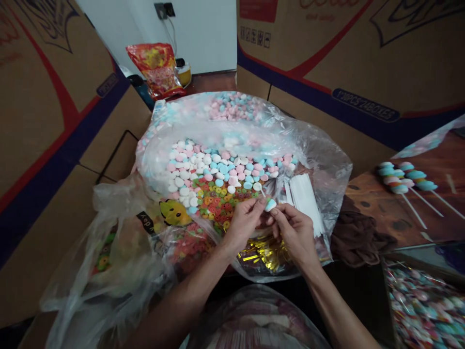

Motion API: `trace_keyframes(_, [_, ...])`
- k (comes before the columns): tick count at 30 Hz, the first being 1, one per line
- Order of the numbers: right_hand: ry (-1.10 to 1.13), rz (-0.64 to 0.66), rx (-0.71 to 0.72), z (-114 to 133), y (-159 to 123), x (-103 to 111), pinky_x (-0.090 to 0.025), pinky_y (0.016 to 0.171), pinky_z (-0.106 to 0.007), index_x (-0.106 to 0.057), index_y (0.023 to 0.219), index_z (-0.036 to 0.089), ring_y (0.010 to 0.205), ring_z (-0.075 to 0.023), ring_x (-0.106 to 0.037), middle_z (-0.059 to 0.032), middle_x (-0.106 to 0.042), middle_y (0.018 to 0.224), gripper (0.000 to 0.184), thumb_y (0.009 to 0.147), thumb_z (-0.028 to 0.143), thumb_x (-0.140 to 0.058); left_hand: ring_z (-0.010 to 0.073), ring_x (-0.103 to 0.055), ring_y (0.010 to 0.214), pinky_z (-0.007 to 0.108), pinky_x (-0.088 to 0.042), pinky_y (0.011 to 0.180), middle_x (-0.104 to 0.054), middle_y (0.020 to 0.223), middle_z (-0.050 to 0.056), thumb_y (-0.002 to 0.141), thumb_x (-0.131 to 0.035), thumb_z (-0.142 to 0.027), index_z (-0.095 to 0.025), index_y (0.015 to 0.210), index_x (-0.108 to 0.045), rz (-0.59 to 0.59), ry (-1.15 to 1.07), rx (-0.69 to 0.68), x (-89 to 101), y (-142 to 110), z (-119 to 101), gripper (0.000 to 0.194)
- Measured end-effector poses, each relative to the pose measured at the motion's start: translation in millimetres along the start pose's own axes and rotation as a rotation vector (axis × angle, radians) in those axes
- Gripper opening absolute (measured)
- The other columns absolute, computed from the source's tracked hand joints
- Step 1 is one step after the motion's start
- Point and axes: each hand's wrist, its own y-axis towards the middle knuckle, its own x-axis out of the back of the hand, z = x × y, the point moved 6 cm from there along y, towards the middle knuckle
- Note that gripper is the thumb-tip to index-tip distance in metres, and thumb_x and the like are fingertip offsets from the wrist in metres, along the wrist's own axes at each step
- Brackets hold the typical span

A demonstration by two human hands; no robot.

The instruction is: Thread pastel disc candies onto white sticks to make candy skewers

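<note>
My left hand [245, 218] is closed in a pinch, with the tip of a thin white stick [263, 192] showing above its fingers. Beside it, my right hand [293, 228] pinches a blue and white marshmallow [271, 205]. Both hands nearly meet over the bag's opening. Just beyond them lie loose pink, white and blue marshmallows [221, 167] and ring-shaped fruit gummies [214, 201]. A bundle of white sticks [307, 201] is to the right of the gummies, and gold twist ties [267, 252] lie under my hands.
Finished marshmallow skewers [397, 178] rest on the wooden surface [370, 213] at right, near a brown cloth [358, 235]. Lower right, a box holds many wrapped sweets [425, 305]. Large cartons [348, 58] flank the work area. A red snack bag [156, 70] stands behind.
</note>
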Motion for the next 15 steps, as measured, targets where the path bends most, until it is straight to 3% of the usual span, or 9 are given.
trace_keyframes(4, [0.015, -0.094, 0.028, -2, 4, 10, -0.029, 0.041, -0.020, -0.065, 0.083, 0.016, 0.044, -0.0062, -0.039, 0.0016, -0.059, 0.064, 0.021, 0.086, 0.036, -0.064, 0.0161, -0.060, 0.075, 0.028, -0.049, 0.070, -0.067, 0.094, 0.008, 0.092, -0.052, -0.033, -0.018, 0.110, -0.070, -0.258, 0.718, -0.369, 29.6, 13, -41, 0.030])
trace_keyframes(6, [0.008, -0.111, 0.015, -10, 3, 12, -0.027, 0.041, -0.021, -0.067, 0.091, 0.015, 0.043, -0.0066, -0.037, 0.0023, -0.057, 0.063, 0.023, 0.086, 0.037, -0.063, 0.0199, -0.061, 0.086, 0.030, -0.048, 0.077, -0.065, 0.095, 0.009, 0.092, -0.049, -0.022, -0.019, 0.104, -0.071, -0.283, 1.063, -0.495, 31.3, 19, -55, 0.025])
trace_keyframes(8, [-0.021, -0.109, 0.000, -19, 2, 12, -0.027, 0.041, -0.021, -0.067, 0.094, 0.015, 0.044, -0.0075, -0.036, 0.0028, -0.055, 0.061, 0.026, 0.087, 0.039, -0.062, 0.0212, -0.060, 0.087, 0.031, -0.047, 0.075, -0.063, 0.094, 0.009, 0.091, -0.048, -0.017, -0.021, 0.101, -0.071, -0.255, 1.325, -0.510, 28.6, 26, -56, 0.025])
trace_keyframes(11, [-0.076, -0.095, -0.019, -25, -2, 11, -0.029, 0.043, -0.022, -0.067, 0.092, 0.015, 0.046, -0.0093, -0.038, 0.0029, -0.053, 0.059, 0.028, 0.087, 0.042, -0.060, 0.0209, -0.060, 0.083, 0.030, -0.045, 0.068, -0.059, 0.097, 0.009, 0.090, -0.047, -0.013, -0.024, 0.103, -0.069, -0.233, 1.560, -0.472, 22.7, 33, -48, 0.027])
trace_keyframes(15, [-0.123, -0.088, -0.016, -21, -4, 14, -0.033, 0.047, -0.023, -0.068, 0.086, 0.015, 0.051, -0.0112, -0.042, 0.0026, -0.053, 0.059, 0.027, 0.085, 0.041, -0.060, 0.0209, -0.060, 0.087, 0.030, -0.046, 0.071, -0.056, 0.102, 0.008, 0.090, -0.048, -0.013, -0.024, 0.109, -0.066, -0.273, 1.543, -0.501, 17.7, 34, -47, 0.028])
